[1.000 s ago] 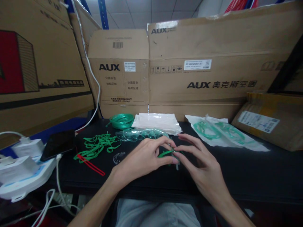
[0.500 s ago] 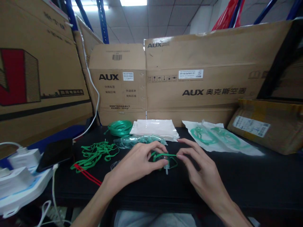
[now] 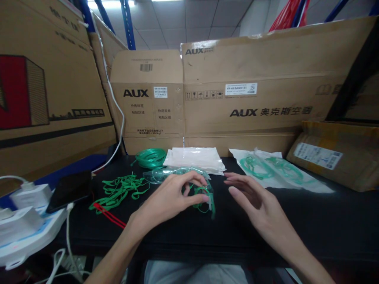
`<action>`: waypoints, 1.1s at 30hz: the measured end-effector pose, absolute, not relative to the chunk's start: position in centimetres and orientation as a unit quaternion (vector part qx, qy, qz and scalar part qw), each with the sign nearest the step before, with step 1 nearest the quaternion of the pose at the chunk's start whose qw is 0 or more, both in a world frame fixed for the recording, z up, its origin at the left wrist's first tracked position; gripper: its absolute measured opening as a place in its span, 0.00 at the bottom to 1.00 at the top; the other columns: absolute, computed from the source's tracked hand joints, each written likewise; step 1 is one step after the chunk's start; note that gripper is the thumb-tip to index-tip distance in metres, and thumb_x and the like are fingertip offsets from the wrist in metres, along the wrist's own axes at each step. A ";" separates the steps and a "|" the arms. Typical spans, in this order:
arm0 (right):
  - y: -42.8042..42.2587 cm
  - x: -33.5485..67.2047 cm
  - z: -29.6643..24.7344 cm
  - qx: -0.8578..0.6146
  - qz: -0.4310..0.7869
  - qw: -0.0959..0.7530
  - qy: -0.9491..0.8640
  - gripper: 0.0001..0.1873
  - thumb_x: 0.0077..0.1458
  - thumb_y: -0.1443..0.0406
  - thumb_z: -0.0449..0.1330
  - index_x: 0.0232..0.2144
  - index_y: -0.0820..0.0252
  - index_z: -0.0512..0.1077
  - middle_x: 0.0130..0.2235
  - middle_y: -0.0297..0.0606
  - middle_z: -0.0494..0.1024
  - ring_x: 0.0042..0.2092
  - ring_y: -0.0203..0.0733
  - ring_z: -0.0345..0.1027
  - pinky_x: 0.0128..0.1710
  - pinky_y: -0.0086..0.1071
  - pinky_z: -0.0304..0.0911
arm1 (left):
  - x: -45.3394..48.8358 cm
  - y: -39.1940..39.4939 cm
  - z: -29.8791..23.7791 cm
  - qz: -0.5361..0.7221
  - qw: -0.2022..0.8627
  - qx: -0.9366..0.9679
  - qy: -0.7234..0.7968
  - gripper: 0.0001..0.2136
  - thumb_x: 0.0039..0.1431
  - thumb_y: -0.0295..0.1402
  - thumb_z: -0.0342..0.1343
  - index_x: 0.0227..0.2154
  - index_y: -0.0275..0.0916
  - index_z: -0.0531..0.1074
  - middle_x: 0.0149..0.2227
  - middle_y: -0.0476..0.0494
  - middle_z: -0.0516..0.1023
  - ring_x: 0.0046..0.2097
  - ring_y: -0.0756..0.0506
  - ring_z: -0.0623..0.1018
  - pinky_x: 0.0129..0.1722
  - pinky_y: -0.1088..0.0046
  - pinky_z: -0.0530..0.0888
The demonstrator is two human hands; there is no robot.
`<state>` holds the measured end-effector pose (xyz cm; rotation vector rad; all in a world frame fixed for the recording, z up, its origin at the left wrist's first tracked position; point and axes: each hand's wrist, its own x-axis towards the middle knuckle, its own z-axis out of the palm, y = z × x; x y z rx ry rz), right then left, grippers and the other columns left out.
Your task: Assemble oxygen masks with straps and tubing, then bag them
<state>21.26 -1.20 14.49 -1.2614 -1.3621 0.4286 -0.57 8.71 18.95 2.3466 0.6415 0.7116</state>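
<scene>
While the right hand (image 3: pixel 259 201) hangs just beside the work with thumb and fingers parted around nothing, the left hand (image 3: pixel 171 193) keeps a clear piece (image 3: pixel 210 202) in a half-closed pinch, its exact contact partly hidden by the fingers. Half a second ago the right fingertips held the green strap (image 3: pixel 213 212) out taut; now its loose end droops beside the clear piece, over the dark tabletop (image 3: pixel 275 225). That release apparently leaves the left hand alone steadying both.
</scene>
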 end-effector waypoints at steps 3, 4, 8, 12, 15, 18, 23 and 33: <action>-1.2 20.3 14.5 -0.517 0.359 0.568 -0.531 0.31 0.62 0.46 0.61 0.62 0.51 0.65 0.58 0.47 0.76 0.51 0.52 0.76 0.51 0.47 0.71 | 0.0 8.0 18.8 0.274 0.328 0.876 0.225 0.14 0.57 0.44 0.68 0.43 0.44 0.77 0.36 0.55 0.81 0.29 0.52 0.68 0.30 0.76 0.63; -1.1 20.0 14.5 -0.502 0.409 0.557 -0.519 0.35 0.62 0.46 0.60 0.65 0.52 0.62 0.57 0.47 0.77 0.49 0.51 0.77 0.50 0.46 0.71 | 0.2 7.8 18.7 0.272 0.335 0.875 0.218 0.14 0.58 0.44 0.68 0.43 0.44 0.78 0.35 0.55 0.81 0.29 0.51 0.69 0.30 0.76 0.63; -1.1 19.4 14.4 -0.454 0.506 0.520 -0.516 0.37 0.61 0.50 0.65 0.67 0.54 0.61 0.53 0.46 0.80 0.44 0.46 0.78 0.49 0.44 0.71 | 0.3 7.7 18.4 0.245 0.389 0.871 0.173 0.12 0.68 0.39 0.59 0.52 0.47 0.75 0.38 0.52 0.84 0.34 0.50 0.76 0.36 0.76 0.69; -1.3 20.5 14.7 -0.482 0.500 0.475 -0.540 0.34 0.56 0.53 0.69 0.62 0.55 0.69 0.49 0.44 0.81 0.45 0.48 0.76 0.51 0.45 0.68 | -0.6 8.8 18.5 0.262 0.330 0.882 0.211 0.17 0.74 0.39 0.49 0.62 0.48 0.68 0.41 0.51 0.84 0.31 0.49 0.76 0.36 0.75 0.71; -1.7 21.7 15.0 -0.504 0.511 0.416 -0.558 0.36 0.52 0.54 0.72 0.61 0.56 0.71 0.51 0.44 0.81 0.52 0.52 0.74 0.55 0.46 0.67 | -1.0 9.6 18.5 0.276 0.252 0.897 0.236 0.14 0.73 0.37 0.49 0.54 0.46 0.76 0.44 0.51 0.85 0.40 0.47 0.80 0.45 0.74 0.72; -2.0 22.3 15.0 -0.514 0.513 0.379 -0.574 0.37 0.50 0.55 0.73 0.60 0.56 0.72 0.50 0.43 0.81 0.55 0.54 0.72 0.59 0.48 0.64 | -0.8 10.0 18.0 0.280 0.187 0.900 0.276 0.11 0.72 0.36 0.52 0.47 0.43 0.80 0.49 0.49 0.84 0.52 0.44 0.80 0.54 0.72 0.69; -2.3 22.4 15.1 -0.525 0.501 0.344 -0.596 0.33 0.49 0.54 0.74 0.56 0.57 0.76 0.46 0.41 0.82 0.54 0.55 0.73 0.56 0.45 0.65 | -0.6 10.8 16.0 0.227 0.096 0.879 0.409 0.13 0.69 0.39 0.56 0.44 0.37 0.80 0.45 0.39 0.83 0.49 0.35 0.80 0.51 0.61 0.72; -2.3 22.7 15.3 -0.493 0.497 0.414 -0.581 0.26 0.51 0.59 0.74 0.52 0.52 0.76 0.47 0.37 0.82 0.53 0.47 0.75 0.54 0.38 0.69 | 0.0 11.5 14.0 0.208 0.126 0.899 0.364 0.06 0.67 0.31 0.57 0.35 0.39 0.79 0.40 0.44 0.80 0.43 0.41 0.80 0.45 0.66 0.71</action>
